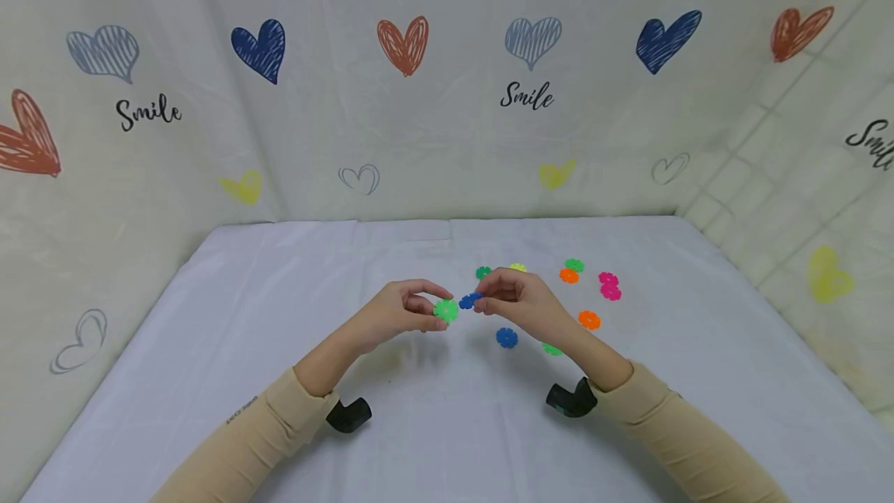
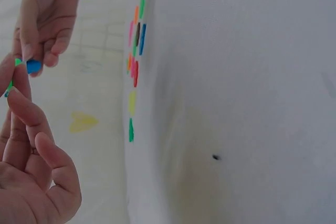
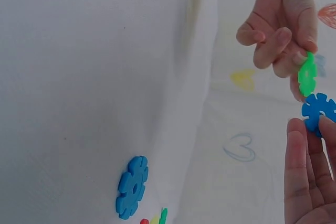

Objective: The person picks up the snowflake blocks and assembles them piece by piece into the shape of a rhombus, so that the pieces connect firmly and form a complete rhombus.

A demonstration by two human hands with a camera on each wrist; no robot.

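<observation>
1. Two beige sleeves (image 1: 230, 433) reach in nearest us.
2. Beyond, we see the left hand (image 1: 393, 309), its grip narrowed on one light green disc (image 1: 445, 310), pinched at the edge so that most juts past the fingertips.
3. Facing it, the right hand's (image 1: 522, 303) grip pinches one dark blue disc (image 1: 470, 300) as narrowly, between the fingertips; whether both discs touch, we cannot tell.
4. On the bench (image 1: 433, 441), our head view counts one loose blue disc (image 1: 507, 338), three loose green discs (image 1: 552, 348), two orange discs (image 1: 590, 320), two pink discs (image 1: 611, 291), one yellow disc (image 1: 518, 266).
5. Farthest hangs a heart-printed cloth (image 1: 454, 130).
</observation>
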